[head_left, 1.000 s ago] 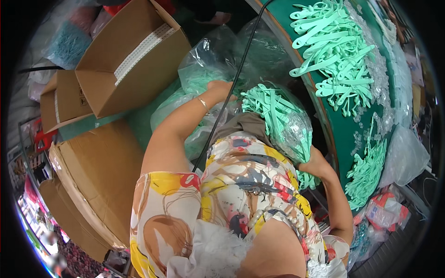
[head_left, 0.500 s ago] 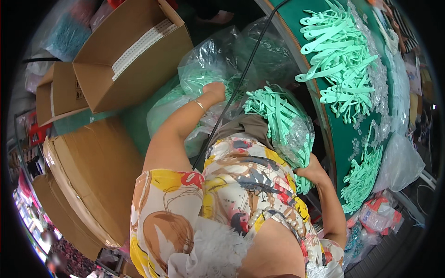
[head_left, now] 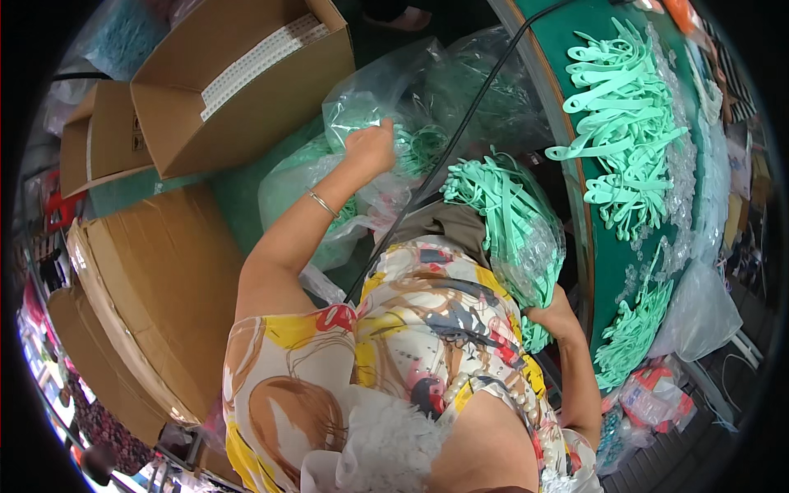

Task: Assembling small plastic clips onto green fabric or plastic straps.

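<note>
My left hand (head_left: 371, 151) is closed, with a bracelet on its wrist, at a clear plastic bag (head_left: 345, 107) of mint-green pieces. What its fingers hold, if anything, is hidden. Across my lap lies a thick bundle of mint-green plastic straps (head_left: 500, 201), partly wrapped in clear film (head_left: 534, 261). My right hand (head_left: 555, 317) grips the near end of this bundle, its fingers mostly out of sight behind it.
A green-topped table (head_left: 579, 25) at the right bears a large heap of mint-green straps (head_left: 629, 123) and a smaller pile (head_left: 633, 337). Cardboard boxes (head_left: 279, 90) stand at the left. A black cable (head_left: 460, 131) crosses before me.
My left hand has moved slightly nearer and left, turning with the thumb side up. My right hand keeps its grip on the strap bundle. The whole view has shifted a little.
</note>
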Demonstrator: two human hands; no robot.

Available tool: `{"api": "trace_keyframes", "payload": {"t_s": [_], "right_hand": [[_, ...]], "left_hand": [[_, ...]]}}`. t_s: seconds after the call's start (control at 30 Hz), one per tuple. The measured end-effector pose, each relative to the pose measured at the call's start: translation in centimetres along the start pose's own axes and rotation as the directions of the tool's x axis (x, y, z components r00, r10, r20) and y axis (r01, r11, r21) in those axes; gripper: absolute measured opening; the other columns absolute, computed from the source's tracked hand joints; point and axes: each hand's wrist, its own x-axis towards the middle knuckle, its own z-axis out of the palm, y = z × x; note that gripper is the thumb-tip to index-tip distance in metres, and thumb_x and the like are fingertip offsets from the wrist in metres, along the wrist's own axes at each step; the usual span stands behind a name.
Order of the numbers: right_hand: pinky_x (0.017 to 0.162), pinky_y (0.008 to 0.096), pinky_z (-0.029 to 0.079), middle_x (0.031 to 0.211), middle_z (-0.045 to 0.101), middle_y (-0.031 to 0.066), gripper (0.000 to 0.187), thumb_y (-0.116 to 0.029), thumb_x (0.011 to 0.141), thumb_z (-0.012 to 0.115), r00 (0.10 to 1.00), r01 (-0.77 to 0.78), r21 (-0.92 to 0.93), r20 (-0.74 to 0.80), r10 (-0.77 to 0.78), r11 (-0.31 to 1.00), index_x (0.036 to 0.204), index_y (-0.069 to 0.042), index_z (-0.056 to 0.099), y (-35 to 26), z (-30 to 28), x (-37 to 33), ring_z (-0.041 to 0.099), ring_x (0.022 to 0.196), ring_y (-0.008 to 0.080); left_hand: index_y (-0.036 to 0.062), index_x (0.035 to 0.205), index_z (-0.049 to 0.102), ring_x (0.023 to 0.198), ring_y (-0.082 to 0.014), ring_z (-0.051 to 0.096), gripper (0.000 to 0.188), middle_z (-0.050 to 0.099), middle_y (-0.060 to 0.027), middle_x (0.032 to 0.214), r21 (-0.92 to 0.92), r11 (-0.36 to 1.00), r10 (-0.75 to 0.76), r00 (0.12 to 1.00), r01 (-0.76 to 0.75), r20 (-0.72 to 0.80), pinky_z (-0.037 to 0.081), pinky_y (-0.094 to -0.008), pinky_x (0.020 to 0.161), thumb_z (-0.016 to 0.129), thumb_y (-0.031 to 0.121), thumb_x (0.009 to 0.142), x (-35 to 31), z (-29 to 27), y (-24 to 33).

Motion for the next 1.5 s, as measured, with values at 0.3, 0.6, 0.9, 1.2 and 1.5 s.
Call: {"api": "trace_keyframes", "payload": {"t_s": [0.3, 0.6, 0.9, 1.2, 1.5], "right_hand": [[0.076, 0.0255, 0.042, 0.09, 0.058, 0.0029, 0.049, 0.003, 0.054, 0.063, 0.999, -0.034, 0.032, 0.011, 0.034, 0.999, 0.103, 0.002, 0.053, -2.5, -0.1, -1.0, 0.051, 0.082, 0.0117], [0.08, 0.0254, 0.041, 0.096, 0.057, 0.0021, 0.057, 0.001, 0.051, 0.064, 0.996, 0.08, 0.018, 0.045, -0.081, 0.997, 0.107, 0.002, 0.053, -8.9, 0.2, -1.3, 0.05, 0.087, 0.0114], [0.077, 0.0251, 0.041, 0.092, 0.056, 0.0018, 0.054, -0.001, 0.052, 0.063, 0.973, 0.191, 0.093, 0.116, -0.201, 0.977, 0.105, 0.003, 0.052, -14.3, 1.4, 2.9, 0.05, 0.085, 0.0102], [0.076, 0.0254, 0.042, 0.093, 0.057, 0.0044, 0.058, -0.011, 0.055, 0.062, 0.931, 0.29, 0.246, 0.151, -0.332, 0.925, 0.11, 0.004, 0.052, -16.4, 4.1, 9.3, 0.053, 0.08, 0.0143], [0.073, 0.0274, 0.045, 0.089, 0.059, 0.0066, 0.045, -0.005, 0.059, 0.061, 0.92, 0.288, 0.362, 0.15, -0.361, 0.886, 0.102, 0.004, 0.056, -18.6, 4.0, 15.1, 0.057, 0.078, 0.0157]], "left_hand": [[0.0044, 0.101, 0.057, 0.092, -0.0345, 0.057, 0.032, 0.057, -0.0178, 0.105, -0.066, 0.998, 0.017, 0.994, -0.024, -0.105, 0.047, -0.0418, 0.077, 0.053, 0.006, 0.069, 0.4, 2.2, -1.1], [0.0045, 0.104, 0.057, 0.083, -0.0307, 0.058, 0.035, 0.056, -0.0139, 0.098, -0.507, 0.83, 0.047, 0.935, -0.232, -0.351, 0.047, -0.0364, 0.073, 0.056, 0.001, 0.069, -0.6, 3.6, -2.2], [0.0021, 0.119, 0.047, 0.073, -0.0223, 0.055, 0.053, 0.046, -0.0148, 0.115, -0.671, 0.647, -0.001, 0.881, -0.361, -0.474, 0.047, -0.0292, 0.066, 0.053, -0.004, 0.067, -3.8, 5.0, -3.0], [0.002, 0.128, 0.038, 0.073, -0.0154, 0.051, 0.062, 0.04, -0.0141, 0.122, -0.826, 0.48, -0.037, 0.933, -0.296, -0.357, 0.045, -0.0246, 0.062, 0.05, -0.007, 0.067, -4.2, 2.9, -2.2], [0.0025, 0.128, 0.036, 0.088, -0.0225, 0.051, 0.064, 0.041, -0.0159, 0.12, -0.762, 0.58, -0.05, 0.922, -0.286, -0.384, 0.045, -0.0262, 0.071, 0.051, -0.006, 0.067, -4.5, 3.8, -2.2]]}}
